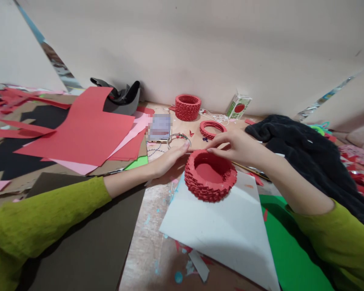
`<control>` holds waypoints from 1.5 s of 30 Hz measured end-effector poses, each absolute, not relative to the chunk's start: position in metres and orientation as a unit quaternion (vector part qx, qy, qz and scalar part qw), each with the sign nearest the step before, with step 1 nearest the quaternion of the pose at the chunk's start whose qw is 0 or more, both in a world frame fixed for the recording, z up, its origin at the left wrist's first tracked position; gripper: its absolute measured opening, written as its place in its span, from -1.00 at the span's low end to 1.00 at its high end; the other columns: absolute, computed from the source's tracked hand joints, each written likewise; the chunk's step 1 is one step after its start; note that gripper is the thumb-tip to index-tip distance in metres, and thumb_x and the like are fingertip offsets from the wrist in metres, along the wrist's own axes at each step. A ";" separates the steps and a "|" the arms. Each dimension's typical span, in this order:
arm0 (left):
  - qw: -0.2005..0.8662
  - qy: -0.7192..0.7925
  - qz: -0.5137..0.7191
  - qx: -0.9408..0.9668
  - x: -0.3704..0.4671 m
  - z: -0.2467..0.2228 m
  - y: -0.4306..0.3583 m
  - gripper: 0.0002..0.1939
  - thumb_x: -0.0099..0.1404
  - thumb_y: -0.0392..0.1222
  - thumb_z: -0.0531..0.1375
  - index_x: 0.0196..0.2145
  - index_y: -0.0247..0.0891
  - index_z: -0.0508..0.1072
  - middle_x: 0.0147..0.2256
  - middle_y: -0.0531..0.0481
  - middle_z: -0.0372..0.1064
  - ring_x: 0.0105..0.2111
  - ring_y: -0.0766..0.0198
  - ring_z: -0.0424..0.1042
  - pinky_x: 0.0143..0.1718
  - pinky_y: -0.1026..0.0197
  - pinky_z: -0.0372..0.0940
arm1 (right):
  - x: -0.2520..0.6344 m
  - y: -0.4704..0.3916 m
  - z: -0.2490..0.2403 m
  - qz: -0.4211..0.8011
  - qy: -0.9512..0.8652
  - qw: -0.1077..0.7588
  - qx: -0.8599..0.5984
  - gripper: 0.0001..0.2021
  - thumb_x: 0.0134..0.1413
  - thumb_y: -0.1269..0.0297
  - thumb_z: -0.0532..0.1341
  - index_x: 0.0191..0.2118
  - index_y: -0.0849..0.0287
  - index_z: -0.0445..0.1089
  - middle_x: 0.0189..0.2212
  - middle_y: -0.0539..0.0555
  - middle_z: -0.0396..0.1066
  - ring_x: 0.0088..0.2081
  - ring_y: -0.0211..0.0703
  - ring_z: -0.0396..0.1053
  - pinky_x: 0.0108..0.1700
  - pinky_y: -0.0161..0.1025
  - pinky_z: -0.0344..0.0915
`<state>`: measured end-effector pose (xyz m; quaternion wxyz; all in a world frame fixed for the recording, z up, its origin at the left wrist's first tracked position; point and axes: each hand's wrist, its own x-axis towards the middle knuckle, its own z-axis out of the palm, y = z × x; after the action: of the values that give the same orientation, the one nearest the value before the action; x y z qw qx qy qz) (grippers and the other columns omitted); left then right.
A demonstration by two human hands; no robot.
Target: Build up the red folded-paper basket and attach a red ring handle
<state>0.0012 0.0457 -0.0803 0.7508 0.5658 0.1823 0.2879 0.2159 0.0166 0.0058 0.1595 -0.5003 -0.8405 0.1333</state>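
A round red bowl of interlocked folded-paper pieces [210, 194] sits on a white sheet [218, 226] in front of me. My right hand [233, 149] reaches over its far right side, thumb and forefinger closed together at the back rim. My left hand [171, 159] is at the bowl's far left, its fingertips by the rim and partly hidden. Just behind the left fingers is a thin metal bangle [178, 139]; whether they touch it is unclear. Farther back are a flat red folded-paper ring [212, 129] and a taller red folded-paper cylinder [188, 108].
Red sheets [79, 129] and a dark cap [124, 97] are at left, beside a phone [159, 127]. A drink carton [239, 106] stands by the wall. Black fabric [294, 149] and a green sheet [294, 242] lie right. A dark board [87, 238] lies under my left arm.
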 end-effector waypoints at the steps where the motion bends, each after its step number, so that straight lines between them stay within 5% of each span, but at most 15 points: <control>1: 0.750 0.181 0.286 0.569 0.001 -0.081 0.046 -0.40 0.38 0.22 0.00 0.10 -0.26 0.45 0.01 -0.22 0.48 0.02 -0.03 0.43 0.02 0.02 0.23 | 0.215 0.016 0.006 0.138 -0.843 0.158 -0.495 -0.83 0.11 0.25 0.26 -0.27 0.16 0.60 -0.35 0.12 0.55 -0.36 -0.13 0.45 -0.29 -0.23 0.37; 8: 0.749 0.169 0.291 0.571 0.002 -0.080 0.047 -0.40 0.39 0.21 -0.01 0.09 -0.30 0.46 0.03 -0.23 0.46 0.06 -0.05 0.39 0.07 0.00 0.20 | 0.212 0.016 0.006 0.128 -0.857 0.154 -0.475 -0.82 0.11 0.29 0.24 -0.26 0.19 0.60 -0.37 0.14 0.55 -0.36 -0.13 0.43 -0.28 -0.21 0.37; 17: 0.748 0.175 0.285 0.573 0.001 -0.081 0.048 -0.38 0.37 0.25 0.00 0.10 -0.27 0.45 0.05 -0.23 0.45 0.08 -0.07 0.39 0.10 -0.02 0.19 | 0.226 0.022 0.005 0.169 -0.839 0.174 -0.487 -0.71 0.13 0.08 0.23 -0.20 0.13 0.61 -0.31 0.13 0.55 -0.29 -0.05 0.44 -0.24 -0.15 0.40; 38: 0.754 0.183 0.287 0.562 0.001 -0.080 0.046 -0.42 0.37 0.23 0.02 0.06 -0.26 0.49 -0.01 -0.20 0.50 0.03 -0.03 0.43 0.11 0.00 0.17 | 0.210 0.015 0.007 0.106 -0.863 0.103 -0.484 -0.79 0.14 0.36 0.15 -0.23 0.23 0.55 -0.32 0.15 0.52 -0.33 -0.12 0.42 -0.31 -0.22 0.30; 45: 0.764 0.160 0.288 0.555 0.002 -0.080 0.046 -0.41 0.36 0.22 0.03 0.05 -0.31 0.48 0.02 -0.24 0.47 0.10 -0.06 0.37 0.15 -0.04 0.14 | 0.217 0.017 0.009 0.137 -0.853 0.141 -0.484 -0.77 0.14 0.21 0.20 -0.21 0.14 0.59 -0.29 0.13 0.54 -0.31 -0.07 0.44 -0.28 -0.19 0.37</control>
<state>0.0017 0.0463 -0.0804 0.7637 0.5554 0.1595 0.2879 0.2175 0.0169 0.0091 0.1408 -0.4836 -0.8530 0.1368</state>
